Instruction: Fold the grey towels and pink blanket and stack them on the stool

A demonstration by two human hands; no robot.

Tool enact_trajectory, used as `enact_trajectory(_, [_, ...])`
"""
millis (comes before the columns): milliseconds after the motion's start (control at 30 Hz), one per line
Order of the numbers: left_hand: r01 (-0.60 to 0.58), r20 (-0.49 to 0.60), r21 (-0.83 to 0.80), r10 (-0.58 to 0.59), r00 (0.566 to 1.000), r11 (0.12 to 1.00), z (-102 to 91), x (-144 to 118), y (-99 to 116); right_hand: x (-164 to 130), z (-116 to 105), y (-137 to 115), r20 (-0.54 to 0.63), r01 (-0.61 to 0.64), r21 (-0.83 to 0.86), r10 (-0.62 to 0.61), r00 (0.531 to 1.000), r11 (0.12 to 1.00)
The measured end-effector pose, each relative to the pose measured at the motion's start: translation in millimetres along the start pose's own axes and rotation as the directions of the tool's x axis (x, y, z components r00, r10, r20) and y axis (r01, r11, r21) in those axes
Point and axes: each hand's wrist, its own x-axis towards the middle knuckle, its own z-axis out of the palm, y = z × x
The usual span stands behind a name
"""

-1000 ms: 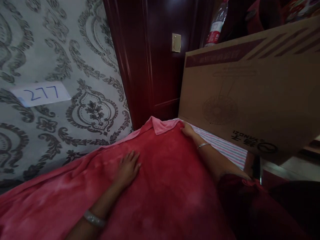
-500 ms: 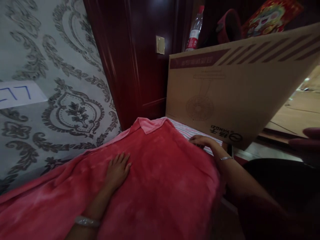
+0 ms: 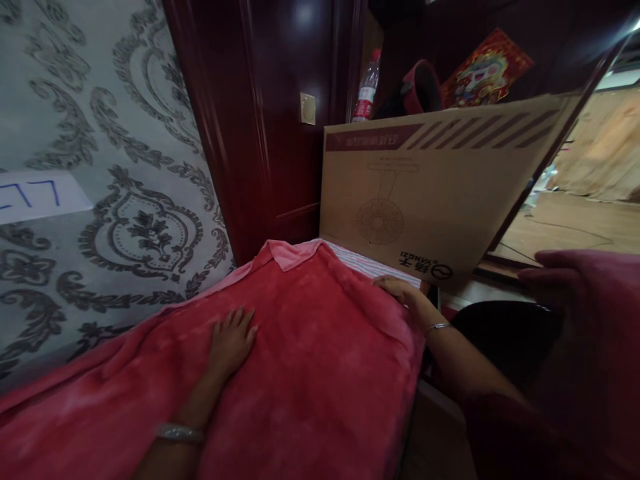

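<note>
A red plush blanket (image 3: 310, 360) covers the bed in front of me, with one pink corner folded back at its far end. My left hand (image 3: 231, 340) lies flat on the blanket's middle, fingers spread, a pale bangle on the wrist. My right hand (image 3: 400, 290) rests palm down on the blanket's right edge, beside a striped sheet (image 3: 367, 263) that shows beneath. A thin bracelet circles that wrist.
A large cardboard box (image 3: 440, 187) with a fan drawing stands against the bed's far right. Behind it are a plastic bottle (image 3: 365, 90) and a dark red wooden door (image 3: 270, 120). Patterned wallpaper with a paper label (image 3: 37, 193) fills the left. Red fabric (image 3: 585, 293) hangs at right.
My right hand slid back along the blanket's right edge from the folded corner toward me. The view swung right, and my left hand stayed flat on the blanket.
</note>
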Motion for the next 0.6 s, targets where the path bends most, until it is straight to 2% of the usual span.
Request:
enact_trajectory(67, [-0.006, -0.008, -0.02, 0.006, 1.0, 1.0, 0.7, 0, -1, 10, -11, -3, -0.098, -0.092, -0.052, 0.086, 0.991, 0.994])
enact_trajectory(133, [-0.013, -0.019, -0.041, 0.012, 1.0, 0.999, 1.1, 0, -1, 18, -22, -4, -0.212, -0.188, -0.103, 0.163, 0.964, 0.977])
enact_trajectory(233, [-0.014, -0.032, -0.05, 0.013, 0.999, 0.999, 1.2, -1, -2, 22, -33, 0, -0.318, -0.27, -0.168, 0.208, 0.925, 0.948])
enact_trajectory(433, [-0.023, -0.06, -0.077, 0.019, 0.998, 0.997, 2.7, 0, -3, 26, -29, 14, -0.263, -0.244, -0.228, 0.182, 0.948, 0.942])
enact_trajectory(533, [-0.019, -0.064, -0.065, 0.015, 0.998, 0.998, 3.5, 1, -2, 30, -26, 22, -0.206, -0.254, -0.185, 0.215, 0.955, 0.949])
enact_trajectory(600, [-0.016, -0.054, -0.046, 0.014, 0.998, 0.999, 3.2, 1, -2, 29, -26, 27, -0.158, -0.217, -0.136, 0.196, 0.968, 0.967])
